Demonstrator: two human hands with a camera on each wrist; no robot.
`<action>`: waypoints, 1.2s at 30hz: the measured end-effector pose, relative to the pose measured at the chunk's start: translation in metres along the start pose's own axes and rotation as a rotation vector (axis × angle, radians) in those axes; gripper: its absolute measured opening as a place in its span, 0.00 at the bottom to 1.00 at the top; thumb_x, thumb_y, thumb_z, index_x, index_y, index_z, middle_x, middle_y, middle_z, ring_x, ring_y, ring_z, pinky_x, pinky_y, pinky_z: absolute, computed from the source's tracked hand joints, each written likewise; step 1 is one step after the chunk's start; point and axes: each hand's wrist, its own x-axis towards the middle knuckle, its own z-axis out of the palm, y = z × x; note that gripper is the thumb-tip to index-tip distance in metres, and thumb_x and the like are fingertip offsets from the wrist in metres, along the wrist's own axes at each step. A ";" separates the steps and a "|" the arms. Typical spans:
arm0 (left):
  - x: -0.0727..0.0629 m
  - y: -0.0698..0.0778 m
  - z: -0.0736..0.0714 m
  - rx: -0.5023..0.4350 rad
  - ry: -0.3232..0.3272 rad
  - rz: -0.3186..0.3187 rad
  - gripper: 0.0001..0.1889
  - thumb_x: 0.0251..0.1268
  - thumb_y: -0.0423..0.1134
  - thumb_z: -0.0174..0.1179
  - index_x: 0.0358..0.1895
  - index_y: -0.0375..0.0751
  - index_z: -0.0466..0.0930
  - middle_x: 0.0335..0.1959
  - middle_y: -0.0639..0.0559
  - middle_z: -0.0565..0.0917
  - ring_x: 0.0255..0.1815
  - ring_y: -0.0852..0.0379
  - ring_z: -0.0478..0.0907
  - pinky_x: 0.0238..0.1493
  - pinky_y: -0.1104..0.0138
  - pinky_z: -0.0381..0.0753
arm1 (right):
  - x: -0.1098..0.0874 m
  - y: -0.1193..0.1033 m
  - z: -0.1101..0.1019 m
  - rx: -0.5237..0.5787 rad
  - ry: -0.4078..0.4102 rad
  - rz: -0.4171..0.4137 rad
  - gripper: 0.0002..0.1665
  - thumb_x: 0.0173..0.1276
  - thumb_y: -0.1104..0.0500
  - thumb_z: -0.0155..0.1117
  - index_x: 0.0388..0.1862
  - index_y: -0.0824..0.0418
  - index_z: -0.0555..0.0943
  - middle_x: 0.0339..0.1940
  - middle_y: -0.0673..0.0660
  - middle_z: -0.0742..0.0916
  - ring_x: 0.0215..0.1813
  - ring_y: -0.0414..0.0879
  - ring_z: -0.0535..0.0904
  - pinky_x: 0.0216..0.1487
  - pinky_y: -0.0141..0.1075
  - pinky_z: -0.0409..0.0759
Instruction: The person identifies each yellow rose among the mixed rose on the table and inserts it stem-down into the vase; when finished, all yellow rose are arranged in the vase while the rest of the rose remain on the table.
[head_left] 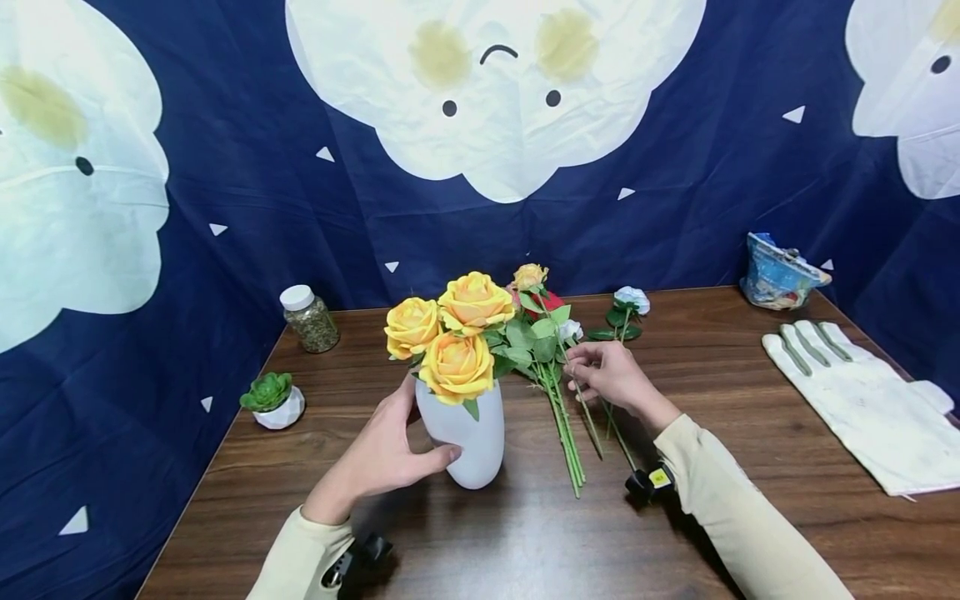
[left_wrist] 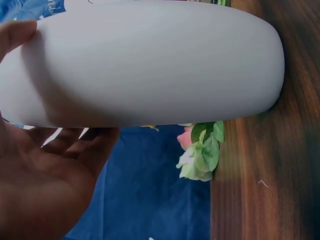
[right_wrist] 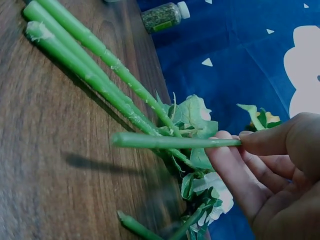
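Observation:
My left hand [head_left: 382, 446] grips a white vase [head_left: 480, 437] from its left side, thumb on the near face and fingers behind. Three large yellow roses [head_left: 459, 365] fill the vase's mouth. Between thumb and fingertips, my right hand [head_left: 615, 379] pinches the green stem [right_wrist: 175, 142] of a yellow rose [head_left: 530, 277]. The cut end of that stem points down over the table, its shadow on the wood below. Beside it lies a bunch of green stems [head_left: 566, 437] with leaves [head_left: 528, 337] and a red flower [head_left: 550, 302], partly hidden. A pale blue-white rose [head_left: 632, 300] lies behind my right hand.
At the back left stands a jar [head_left: 310, 320] with a white lid, and nearer, a small potted succulent [head_left: 277, 404]. White work gloves [head_left: 862, 408] lie on the right. A blue patterned container [head_left: 780, 273] sits in the back right corner, before a dark blue cloth [head_left: 675, 217].

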 end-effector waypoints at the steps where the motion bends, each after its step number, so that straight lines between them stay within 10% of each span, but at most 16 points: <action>1: 0.000 0.000 0.000 -0.005 0.004 -0.006 0.48 0.52 0.40 0.74 0.77 0.36 0.57 0.65 0.44 0.78 0.63 0.50 0.80 0.61 0.54 0.82 | 0.000 0.000 0.000 0.013 -0.001 -0.003 0.17 0.75 0.71 0.58 0.58 0.82 0.77 0.46 0.74 0.87 0.34 0.45 0.88 0.32 0.37 0.89; 36: 0.001 -0.003 0.000 -0.089 0.031 -0.081 0.45 0.47 0.39 0.77 0.71 0.35 0.66 0.61 0.44 0.81 0.60 0.47 0.81 0.60 0.54 0.83 | -0.011 -0.029 -0.004 0.272 -0.083 -0.036 0.23 0.77 0.71 0.55 0.65 0.85 0.69 0.51 0.74 0.86 0.35 0.44 0.90 0.39 0.39 0.89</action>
